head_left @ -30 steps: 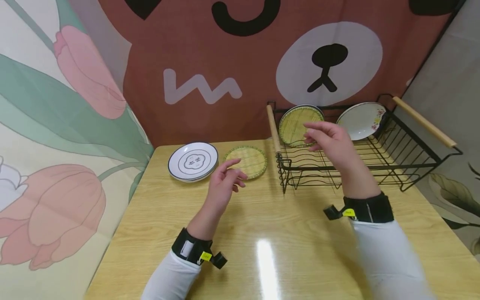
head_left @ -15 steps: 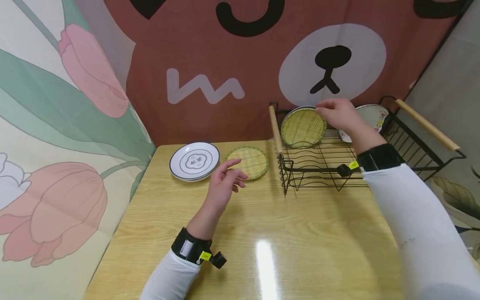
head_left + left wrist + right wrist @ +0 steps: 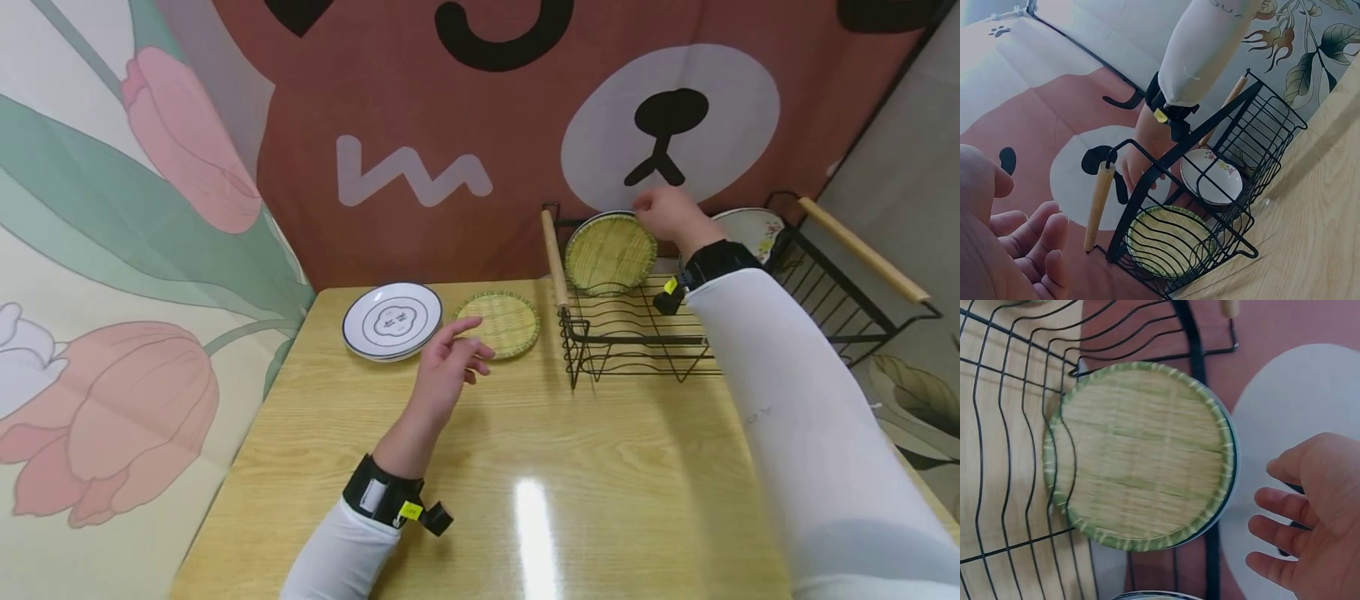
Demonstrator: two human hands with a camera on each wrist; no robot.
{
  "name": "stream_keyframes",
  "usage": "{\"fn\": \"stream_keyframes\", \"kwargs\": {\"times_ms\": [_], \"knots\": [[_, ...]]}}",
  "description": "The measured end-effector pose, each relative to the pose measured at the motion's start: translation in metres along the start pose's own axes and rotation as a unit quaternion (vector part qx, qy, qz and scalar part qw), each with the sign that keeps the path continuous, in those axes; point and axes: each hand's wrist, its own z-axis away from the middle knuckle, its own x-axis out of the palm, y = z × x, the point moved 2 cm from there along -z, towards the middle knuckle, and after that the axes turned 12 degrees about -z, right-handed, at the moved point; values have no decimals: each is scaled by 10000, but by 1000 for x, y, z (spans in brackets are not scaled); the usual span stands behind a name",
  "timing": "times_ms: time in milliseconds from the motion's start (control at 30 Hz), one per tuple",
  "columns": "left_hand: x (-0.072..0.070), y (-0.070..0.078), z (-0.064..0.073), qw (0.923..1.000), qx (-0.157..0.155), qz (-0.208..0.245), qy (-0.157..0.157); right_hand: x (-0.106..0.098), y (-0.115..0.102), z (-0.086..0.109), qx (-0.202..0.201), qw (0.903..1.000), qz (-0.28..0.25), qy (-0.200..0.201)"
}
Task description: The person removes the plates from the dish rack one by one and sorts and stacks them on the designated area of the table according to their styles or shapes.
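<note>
My right hand [image 3: 673, 218] is at the back of the black wire dish rack [image 3: 637, 340], beside the upper edge of a round woven bamboo tray [image 3: 609, 257]. In the right wrist view its fingers [image 3: 1282, 503] are loosely bent and hold nothing, with a gap to the tray. The tray stands on edge in the rack, with the blue-rimmed edge of a plate [image 3: 1235, 478] showing behind it. My left hand [image 3: 447, 364] hovers relaxed over the table, overlapping a second woven tray [image 3: 508, 327] in the head view; its fingers hold nothing.
Stacked white plates with blue rims [image 3: 393, 320] lie at the table's back left. A white flowered dish [image 3: 1213, 178] leans in the rack's right part. Wooden handles [image 3: 862, 248] top the rack's ends. A printed cloth [image 3: 420, 75] hangs behind the table.
My right hand has moved up and back to the woven tray's upper edge, its arm now reaching over the rack. The left hand stays in place. The view has shifted slightly.
</note>
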Motion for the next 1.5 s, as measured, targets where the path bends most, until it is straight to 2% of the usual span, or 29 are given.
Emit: {"fn": "stream_keyframes", "kwargs": {"times_ms": [200, 467, 933, 1333, 1500], "knots": [[3, 2, 0, 9997, 189, 117, -47, 13, 7, -8, 205, 9995, 81, -241], [5, 4, 0, 9998, 176, 108, -59, 26, 15, -11, 19, 9990, 290, -339], [1, 3, -1, 9999, 115, 87, -77, 33, 15, -15, 156, 9979, 630, -66], [-3, 1, -3, 9999, 34, 115, -82, 35, 13, -16, -204, 9963, 826, 103], [-4, 4, -2, 9999, -43, 136, -86, 35, 12, -17, -158, 9967, 783, 154]]}}
